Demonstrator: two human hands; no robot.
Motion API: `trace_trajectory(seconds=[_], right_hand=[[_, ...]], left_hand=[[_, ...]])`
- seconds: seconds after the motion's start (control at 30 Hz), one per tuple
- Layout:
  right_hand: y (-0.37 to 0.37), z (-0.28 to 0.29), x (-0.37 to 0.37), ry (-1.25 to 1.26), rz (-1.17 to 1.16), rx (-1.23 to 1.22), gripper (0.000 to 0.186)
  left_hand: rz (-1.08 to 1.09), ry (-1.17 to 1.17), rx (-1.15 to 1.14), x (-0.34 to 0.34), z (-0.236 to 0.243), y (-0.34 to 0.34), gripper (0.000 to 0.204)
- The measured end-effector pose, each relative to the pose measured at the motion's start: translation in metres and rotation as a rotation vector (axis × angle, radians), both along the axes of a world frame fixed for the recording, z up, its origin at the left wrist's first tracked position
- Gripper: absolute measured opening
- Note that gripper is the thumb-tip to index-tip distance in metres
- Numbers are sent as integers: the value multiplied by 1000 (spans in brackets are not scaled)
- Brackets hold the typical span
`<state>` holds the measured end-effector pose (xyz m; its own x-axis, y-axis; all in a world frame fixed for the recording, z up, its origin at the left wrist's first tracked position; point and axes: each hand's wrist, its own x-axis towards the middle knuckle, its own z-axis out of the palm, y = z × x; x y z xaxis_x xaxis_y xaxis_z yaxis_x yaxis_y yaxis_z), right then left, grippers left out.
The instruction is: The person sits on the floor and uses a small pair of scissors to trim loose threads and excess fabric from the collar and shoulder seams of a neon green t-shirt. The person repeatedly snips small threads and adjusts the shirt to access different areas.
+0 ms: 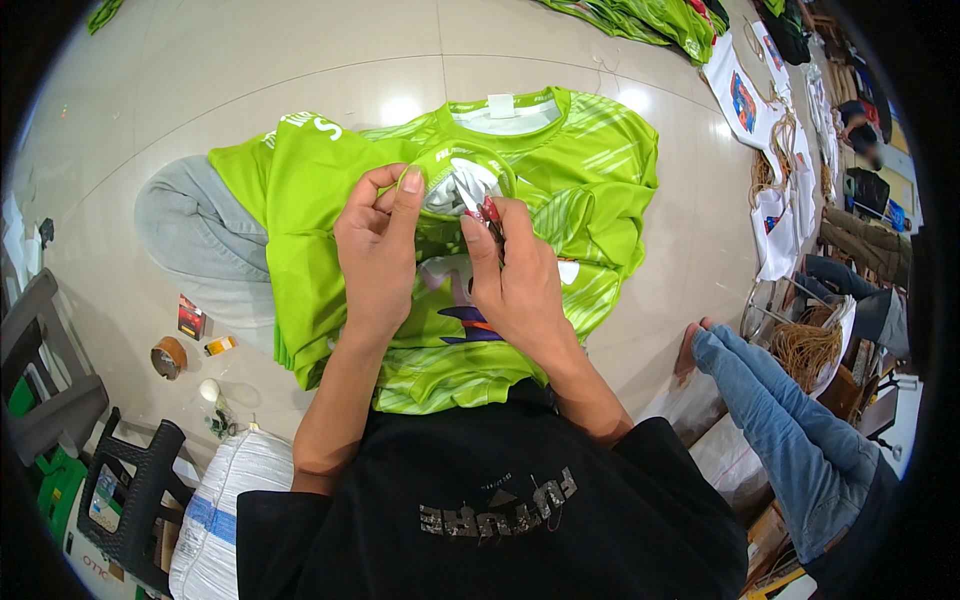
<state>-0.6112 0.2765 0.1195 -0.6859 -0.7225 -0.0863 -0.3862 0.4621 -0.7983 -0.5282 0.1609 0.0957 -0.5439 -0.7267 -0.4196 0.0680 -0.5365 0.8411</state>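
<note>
Lime-green printed shirts (pixel 610 220) lie spread over the person's lap and grey-trousered leg (pixel 195 240). My left hand (pixel 378 245) pinches the rim of a green shirt's collar (pixel 440 163) at the middle of the view. My right hand (pixel 515 270) is closed on small thread snips (pixel 488 210) with red on the handle, their pointed metal blades raised inside the collar opening. A second collar with a white label (pixel 500 103) lies just beyond.
A tin (pixel 167 357) and small boxes (pixel 191 317) lie at left near dark chairs (pixel 125 480) and a white sack (pixel 215 540). Another person's jeans-clad legs (pixel 770 420) stretch in from the right, near white printed pieces (pixel 735 90). More green garments (pixel 650 20) lie at the back.
</note>
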Motion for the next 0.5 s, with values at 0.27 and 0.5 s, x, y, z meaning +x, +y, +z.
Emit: trace_trajectory(seconds=[0.27,0.5], right_hand=[[-1,-1,0,12,5,-14,23],[0,0,0,6,-4,40,20]], left_hand=[[20,19,-6,0,-4,1,25],[31,28,20,-1,-1,2,25]])
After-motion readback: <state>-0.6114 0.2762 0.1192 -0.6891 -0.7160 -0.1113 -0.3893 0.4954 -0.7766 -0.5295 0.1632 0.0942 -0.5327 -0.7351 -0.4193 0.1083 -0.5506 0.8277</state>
